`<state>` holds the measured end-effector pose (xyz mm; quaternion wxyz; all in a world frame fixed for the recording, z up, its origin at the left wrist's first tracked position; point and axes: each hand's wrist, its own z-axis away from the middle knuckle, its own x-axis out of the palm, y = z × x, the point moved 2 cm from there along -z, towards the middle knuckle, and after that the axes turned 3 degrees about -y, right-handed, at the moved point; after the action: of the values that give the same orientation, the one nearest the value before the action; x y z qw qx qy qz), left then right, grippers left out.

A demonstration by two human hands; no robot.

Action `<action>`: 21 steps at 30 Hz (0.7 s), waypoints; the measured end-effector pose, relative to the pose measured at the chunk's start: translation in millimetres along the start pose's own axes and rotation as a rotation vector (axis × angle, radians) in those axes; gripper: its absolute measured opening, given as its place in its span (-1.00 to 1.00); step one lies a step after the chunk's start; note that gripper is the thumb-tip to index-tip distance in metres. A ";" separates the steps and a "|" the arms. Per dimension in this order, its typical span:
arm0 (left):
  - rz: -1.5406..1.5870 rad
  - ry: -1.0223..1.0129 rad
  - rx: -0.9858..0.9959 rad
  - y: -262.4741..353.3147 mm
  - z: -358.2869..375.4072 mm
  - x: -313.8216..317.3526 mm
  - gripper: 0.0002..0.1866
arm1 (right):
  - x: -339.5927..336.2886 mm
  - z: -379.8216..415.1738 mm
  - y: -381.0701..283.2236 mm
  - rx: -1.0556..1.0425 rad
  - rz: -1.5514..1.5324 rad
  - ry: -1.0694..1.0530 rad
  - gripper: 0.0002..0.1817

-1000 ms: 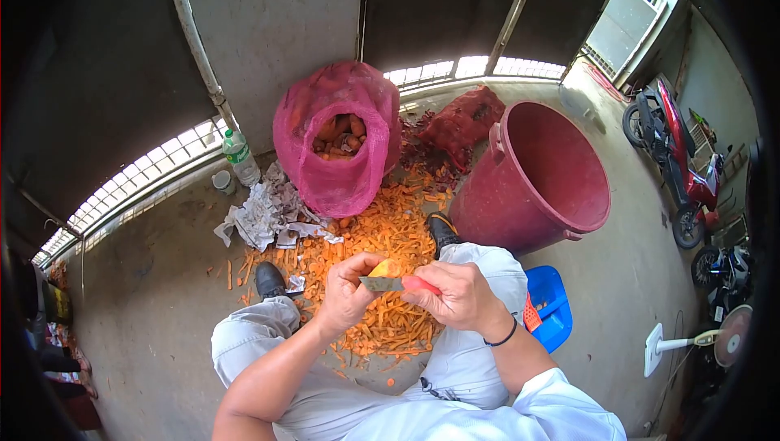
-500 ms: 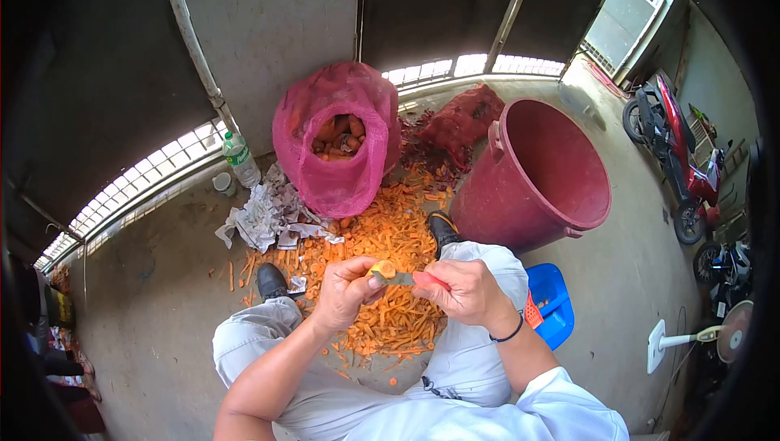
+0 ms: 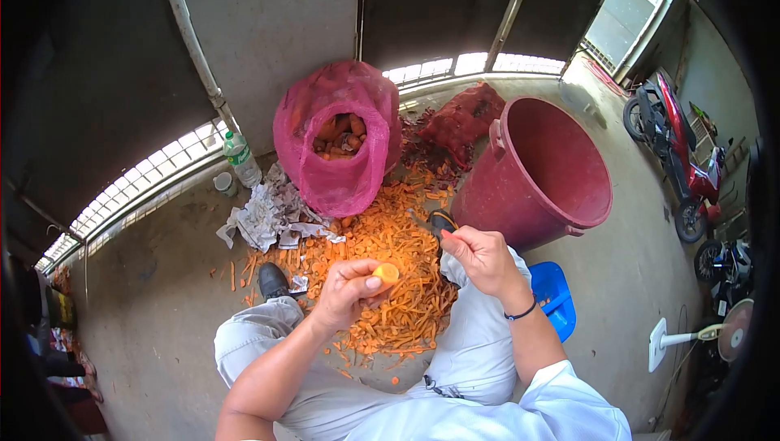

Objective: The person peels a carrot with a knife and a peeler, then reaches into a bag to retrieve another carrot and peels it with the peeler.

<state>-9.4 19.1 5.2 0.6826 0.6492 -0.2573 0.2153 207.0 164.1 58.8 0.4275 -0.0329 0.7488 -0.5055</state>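
Left fingers (image 3: 360,267) pinching carrot (image 3: 388,273), right fingers (image 3: 477,241) pinching red-handled knife (image 3: 452,236), over peel-strewn concrete floor (image 3: 154,303), far grey wall (image 3: 272,23) beyond.

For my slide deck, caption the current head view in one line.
Left hand gripping a carrot, right hand holding a red-handled knife above orange peelings.

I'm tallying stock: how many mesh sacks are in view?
2: a pink sack by the wall, a red sack beside the tub; others may be hidden.

Parked motorbikes (image 3: 673,149) and a gate (image 3: 624,23) suggest a yard (image 3: 154,311).
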 end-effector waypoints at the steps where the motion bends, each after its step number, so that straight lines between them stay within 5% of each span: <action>1: -0.048 0.006 -0.036 -1.3 -2.2 -5.3 -0.43 | 4.0 -1.6 0.1 0.003 -0.058 0.036 -0.58; 5: 0.153 0.036 -0.105 0.5 -5.5 -1.1 -0.41 | 11.5 -13.3 0.1 0.041 -0.164 -0.021 -0.57; 10: 0.243 0.076 -0.149 4.2 -10.7 2.4 -0.53 | 10.5 -54.7 -28.8 -0.184 -0.324 -0.321 -0.53; 15: -0.066 0.265 0.110 2.9 -21.3 -12.0 -0.57 | 9.4 -88.6 -34.6 -0.346 -0.071 -0.385 -0.58; 21: -0.077 0.336 0.103 3.2 -21.5 -18.6 -0.67 | 12.4 -77.3 -24.7 -0.437 0.052 -0.339 -0.61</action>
<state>-24.2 41.5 -4.5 0.6897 0.6475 -0.1034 0.3072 137.7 202.5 80.3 0.5421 -0.1893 0.7585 -0.3083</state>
